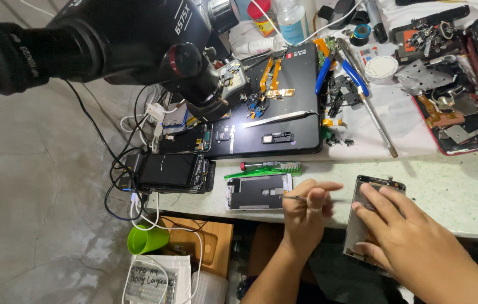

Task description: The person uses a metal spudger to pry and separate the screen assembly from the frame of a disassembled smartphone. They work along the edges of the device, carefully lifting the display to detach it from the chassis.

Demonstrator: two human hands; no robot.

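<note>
My left hand (306,211) is at the table's front edge, its fingers pinched on a thin metal tool (292,197) whose tip points left. Just left of it an opened phone with a white frame (258,191) lies with its insides up. My right hand (405,236) lies over a silver phone housing (363,217) that overhangs the table edge, fingers spread on its face and thumb under its lower end. The hand hides part of the housing.
A black work mat (301,126) holds tweezers (278,118), flex cables and small parts under a black microscope (137,39). A dark phone (171,170) sits on cables at the left. Blue pliers (349,73), a red tray (458,112), a screwdriver (267,166) and a green cup (146,239) are around.
</note>
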